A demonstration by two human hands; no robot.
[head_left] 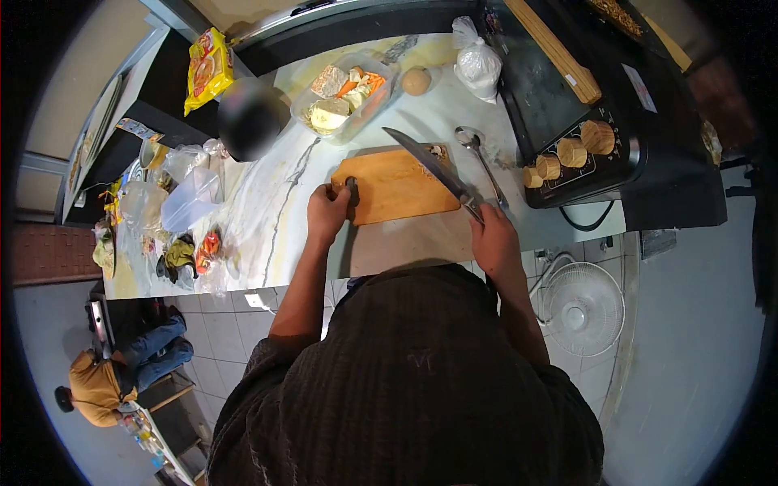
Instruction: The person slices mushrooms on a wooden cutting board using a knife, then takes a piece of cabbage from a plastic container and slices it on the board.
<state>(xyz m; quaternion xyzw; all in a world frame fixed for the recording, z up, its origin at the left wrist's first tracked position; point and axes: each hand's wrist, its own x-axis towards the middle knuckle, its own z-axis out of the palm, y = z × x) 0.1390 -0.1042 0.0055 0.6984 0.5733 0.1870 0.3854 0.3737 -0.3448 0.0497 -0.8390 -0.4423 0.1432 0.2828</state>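
A wooden cutting board (389,190) lies near the front edge of the marbled counter. My left hand (326,215) grips its left end, fingers closed by the dark handle hole. In my right hand (495,240), at the board's right front corner, is the handle of a large knife (423,155). Its blade slants up and left across the board's right part, and small brown scraps lie by the board's far right corner. To the right rests a metal spoon (486,166). Beyond the board, a clear plastic container (304,109) holds cut vegetables and a pale block.
A round brown item (416,81) and a white knotted plastic bag (478,69) stand at the back. The black stove (632,150) with wooden knobs borders the right. Leftward are a blurred dark round object (250,119), a yellow packet (208,71) and plastic bags (142,202). A person (101,387) sits lower left.
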